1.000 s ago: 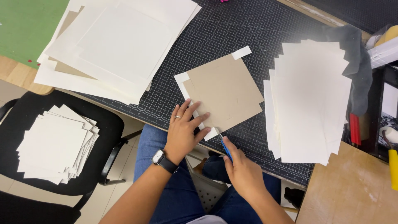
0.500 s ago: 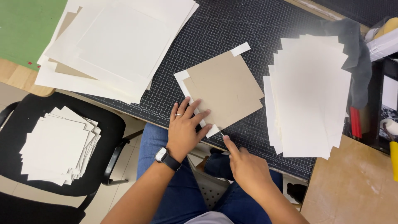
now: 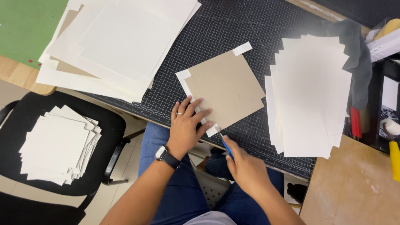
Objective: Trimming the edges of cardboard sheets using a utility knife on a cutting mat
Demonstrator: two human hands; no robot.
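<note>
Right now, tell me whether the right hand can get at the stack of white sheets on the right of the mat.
Probably yes. The right hand holds a blue tool near the mat's front edge, and only bare cutting mat lies between it and the white stack.

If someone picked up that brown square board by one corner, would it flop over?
Probably not: the brown board lies dead flat with crisp edges, suggesting stiff card. It looks thin, so likely light. Pushed, it might slide on the cutting mat; the left hand pins it.

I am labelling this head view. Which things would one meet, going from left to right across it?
Stack of white squares on the black chair → left hand → brown cardboard square → right hand → pile of white sheets → yellow-handled tool.
</note>
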